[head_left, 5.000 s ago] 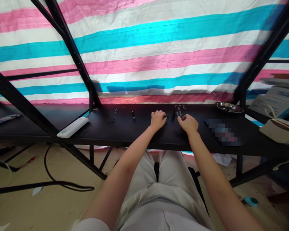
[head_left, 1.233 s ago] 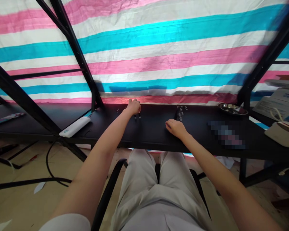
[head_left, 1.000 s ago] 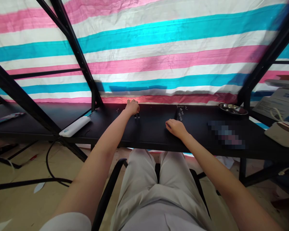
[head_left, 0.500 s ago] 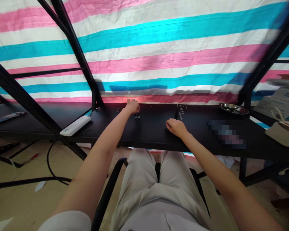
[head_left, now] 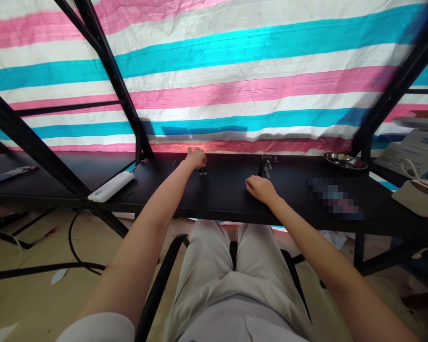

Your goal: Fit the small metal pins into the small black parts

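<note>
On the black table point(head_left: 221, 190), my left hand point(head_left: 197, 157) is at the far side, palm down with its fingers bent downward. Just below its fingers are small dark pieces with silvery ends point(head_left: 203, 172); whether the fingers grip one is hidden. Nearer to me, my right hand point(head_left: 262, 188) rests on the tabletop with its fingers curled in. What it may hold cannot be seen. Right behind it lie a cluster of small greyish pieces point(head_left: 268, 166) and a dark narrow strip point(head_left: 260, 166), too small to name.
A white oblong device point(head_left: 111, 186) lies at the left beside a black metal frame post point(head_left: 109, 71). To the right are a shiny metal dish point(head_left: 345, 161), a blurred-out item point(head_left: 335, 199) and cartons point(head_left: 412, 152). A striped plastic sheet point(head_left: 235, 85) hangs behind the table.
</note>
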